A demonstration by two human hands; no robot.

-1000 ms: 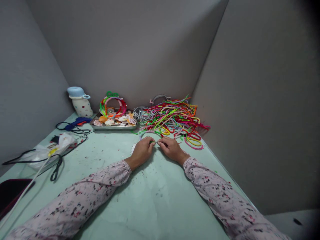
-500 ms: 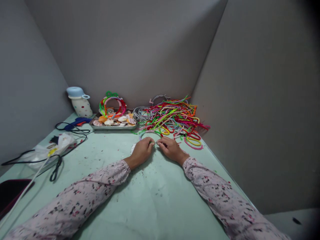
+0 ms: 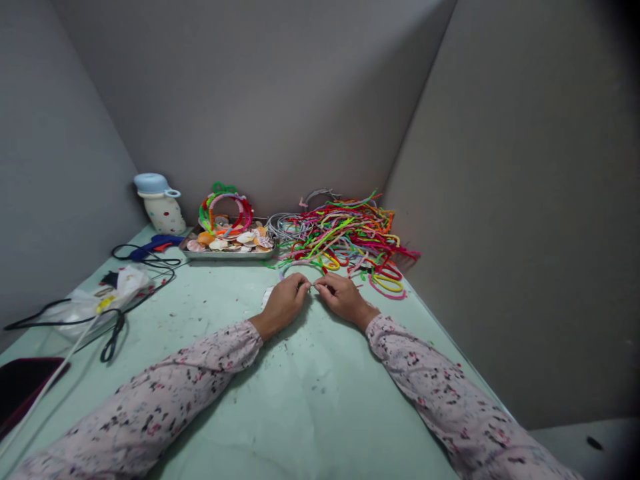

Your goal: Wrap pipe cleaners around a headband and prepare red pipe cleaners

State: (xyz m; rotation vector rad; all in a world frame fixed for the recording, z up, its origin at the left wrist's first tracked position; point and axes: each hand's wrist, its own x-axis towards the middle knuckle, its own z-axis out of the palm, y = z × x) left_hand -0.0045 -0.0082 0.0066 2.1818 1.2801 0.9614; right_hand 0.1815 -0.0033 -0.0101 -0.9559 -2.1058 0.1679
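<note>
My left hand point(image 3: 287, 297) is closed in a pinch, and a bit of green shows at its fingertips. Facing it, my right hand point(image 3: 342, 297) pinches too, with its fingertips close to the left ones. Between them runs a thin strand, seemingly a pipe cleaner point(image 3: 311, 285), mostly hidden by the fingers. Just behind both hands, a pale lilac and green wrapped hoop point(image 3: 300, 264) arcs on the table; a red bit shows at its right end. A small white piece point(image 3: 267, 294) lies partly behind my left hand.
Pipe cleaners point(image 3: 350, 227) are heaped at the back right, beside grey wire hoops point(image 3: 287, 227). A metal tray point(image 3: 227, 255) holds shells and colourful wrapped hoops point(image 3: 226, 210). At left are a bottle point(image 3: 163, 210), a blue tool point(image 3: 157, 245), black cable point(image 3: 118, 337) and plastic bag point(image 3: 125, 287).
Both hands stay nearly in place, still pinching; the fingers of my left hand have shifted slightly, and less green shows there. The view has moved a touch.
</note>
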